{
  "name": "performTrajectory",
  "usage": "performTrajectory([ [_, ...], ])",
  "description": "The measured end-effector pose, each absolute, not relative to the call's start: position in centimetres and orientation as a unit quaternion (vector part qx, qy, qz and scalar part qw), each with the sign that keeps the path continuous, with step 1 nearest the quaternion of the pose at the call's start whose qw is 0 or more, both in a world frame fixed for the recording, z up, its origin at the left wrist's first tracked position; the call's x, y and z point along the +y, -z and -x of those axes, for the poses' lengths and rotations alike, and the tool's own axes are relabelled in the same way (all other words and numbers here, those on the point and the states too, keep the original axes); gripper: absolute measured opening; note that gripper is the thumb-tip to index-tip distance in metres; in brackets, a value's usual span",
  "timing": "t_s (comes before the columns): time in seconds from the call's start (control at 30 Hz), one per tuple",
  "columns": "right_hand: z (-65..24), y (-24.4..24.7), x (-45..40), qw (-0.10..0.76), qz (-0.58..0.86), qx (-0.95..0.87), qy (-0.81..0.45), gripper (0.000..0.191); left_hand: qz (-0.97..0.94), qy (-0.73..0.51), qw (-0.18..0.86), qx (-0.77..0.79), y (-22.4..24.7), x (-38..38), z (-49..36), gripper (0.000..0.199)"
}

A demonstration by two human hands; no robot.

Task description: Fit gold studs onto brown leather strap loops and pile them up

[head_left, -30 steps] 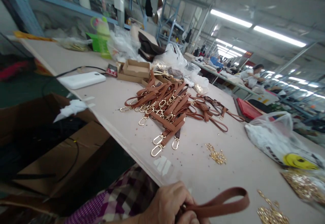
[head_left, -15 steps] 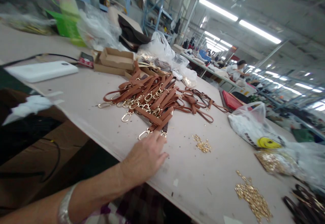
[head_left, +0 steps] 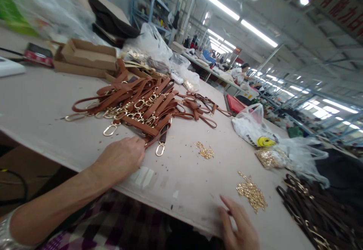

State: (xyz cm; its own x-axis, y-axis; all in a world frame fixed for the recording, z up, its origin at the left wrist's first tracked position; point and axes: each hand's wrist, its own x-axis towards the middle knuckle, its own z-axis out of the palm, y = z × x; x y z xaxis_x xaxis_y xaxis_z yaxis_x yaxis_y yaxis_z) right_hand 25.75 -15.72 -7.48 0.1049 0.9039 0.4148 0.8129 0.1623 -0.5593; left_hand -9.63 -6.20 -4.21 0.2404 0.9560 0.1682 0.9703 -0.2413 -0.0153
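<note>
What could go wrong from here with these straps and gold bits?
Snagging: the left hand appears to grip a brown strap lying against a tangled strap pile; pulling could drag others along.

Scattering: the open right hand is close to a loose heap of gold pieces; a careless sweep might spread them.

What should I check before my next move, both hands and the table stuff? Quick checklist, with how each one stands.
1. Left hand at the brown straps: ok, at their near edge.
2. Left grip on a clasp: cannot tell, the curled fingers hide it.
3. Right hand fingers parted: ok.
4. Brown straps separated: not ok, they overlap in a pile.
5. Small gold pieces away from the brown straps: ok, in two heaps.
6. Dark straps apart from the brown ones: ok.
</note>
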Motion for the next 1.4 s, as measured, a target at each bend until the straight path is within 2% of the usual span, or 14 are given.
performTrajectory([
  [0.1, -22.5, 7.7, -9.4, 0.307, 0.535, -0.787, -0.014, 0.029, 0.794, 0.053, 0.073, -0.601, 4.5, -6.3, 10.3, 0.030],
  [0.27, -18.6, 7.5, -2.3, 0.247, 0.541, -0.802, 0.063, 0.030, 0.744, 0.173, 0.003, -0.645, 4.8, -7.1, 11.4, 0.026],
  [0.33, -17.9, 7.9, -0.9, 0.251, 0.544, -0.798, 0.059, 0.028, 0.699, 0.244, -0.102, -0.664, 4.3, -7.9, 11.4, 0.024],
  [0.5, -17.6, 8.5, 0.8, 0.288, 0.546, -0.786, 0.020, 0.025, 0.495, 0.434, -0.522, -0.542, 3.3, -9.8, 9.9, 0.030],
  [0.6, -17.6, 7.7, 0.1, 0.316, 0.546, -0.776, -0.004, 0.024, 0.401, 0.473, -0.614, -0.488, 3.9, -10.2, 8.8, 0.041],
  [0.67, -17.3, 6.8, -1.4, 0.354, 0.554, -0.751, -0.055, 0.024, 0.376, 0.478, -0.634, -0.478, 4.5, -10.2, 8.1, 0.046],
  [0.8, -15.0, 5.1, -6.1, 0.467, 0.530, -0.611, -0.359, 0.025, 0.374, 0.482, -0.646, -0.459, 5.2, -10.3, 6.8, 0.041],
  [0.9, -12.9, 4.6, -9.1, 0.475, 0.487, -0.551, -0.483, 0.022, 0.395, 0.492, -0.641, -0.437, 4.9, -10.6, 5.8, 0.033],
  [1.07, -11.7, 4.8, -10.8, 0.462, 0.462, -0.551, -0.519, 0.016, 0.440, 0.495, -0.646, -0.380, 4.7, -11.4, 4.7, 0.025],
  [1.27, -12.3, 4.7, -11.1, 0.444, 0.491, -0.571, -0.485, 0.014, 0.478, 0.490, -0.590, -0.427, 4.7, -12.1, 4.0, 0.029],
  [1.4, -12.4, 4.7, -11.3, 0.466, 0.462, -0.575, -0.489, 0.008, 0.520, 0.468, -0.560, -0.444, 4.5, -12.3, 3.8, 0.029],
])
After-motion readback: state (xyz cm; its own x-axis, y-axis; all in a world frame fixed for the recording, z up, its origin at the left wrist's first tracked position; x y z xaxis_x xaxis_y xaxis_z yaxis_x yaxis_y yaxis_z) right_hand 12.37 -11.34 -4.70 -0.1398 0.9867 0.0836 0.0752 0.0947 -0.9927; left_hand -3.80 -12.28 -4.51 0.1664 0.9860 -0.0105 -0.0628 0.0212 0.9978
